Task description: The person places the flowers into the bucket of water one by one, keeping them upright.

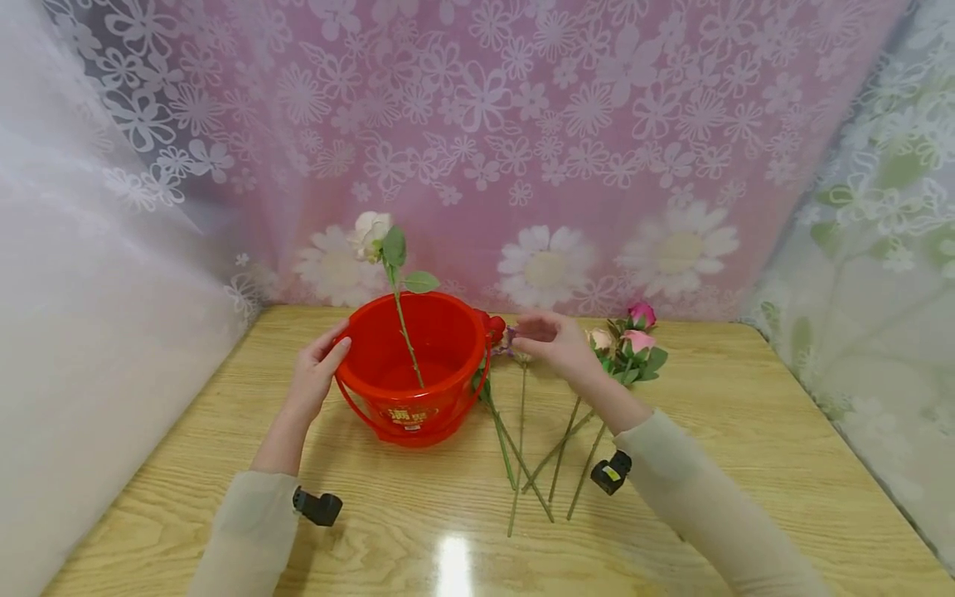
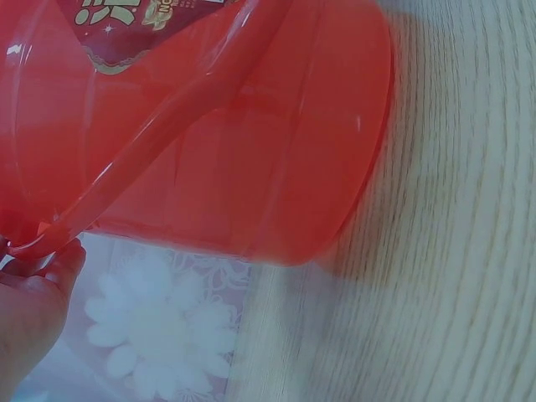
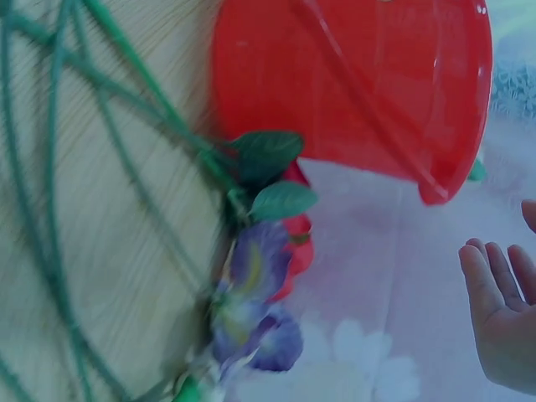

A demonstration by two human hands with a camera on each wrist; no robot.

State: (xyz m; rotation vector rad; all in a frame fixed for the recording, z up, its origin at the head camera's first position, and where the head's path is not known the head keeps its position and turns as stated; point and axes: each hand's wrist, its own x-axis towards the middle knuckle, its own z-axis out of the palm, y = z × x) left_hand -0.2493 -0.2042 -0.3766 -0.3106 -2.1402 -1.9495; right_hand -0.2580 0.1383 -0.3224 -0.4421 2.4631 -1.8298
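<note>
My left hand [image 1: 312, 373] grips the rim of a red plastic bucket [image 1: 418, 419] at its left side, and the left wrist view shows the fingers beside the handle's end [image 2: 38, 243]. A white artificial rose [image 1: 370, 236] leans in the bucket, its stem [image 1: 406, 336] reaching down inside and its bloom above the far rim. To the right of the bucket my right hand [image 1: 555, 344] hovers over the flowers, holding nothing. Its fingers look loosely bent in the right wrist view, apart from the bucket wall. Below it there lie a purple iris [image 3: 255, 293] and a red flower [image 3: 297, 243].
Several flower stems [image 1: 555, 460] cross on the wooden table [image 1: 418, 514] right of the bucket. Their heads point away, among them a magenta rose [image 1: 641, 313], a pink rose [image 1: 637, 340] and a peach rose [image 1: 600, 338]. A pink floral curtain [image 1: 477, 124] hangs behind.
</note>
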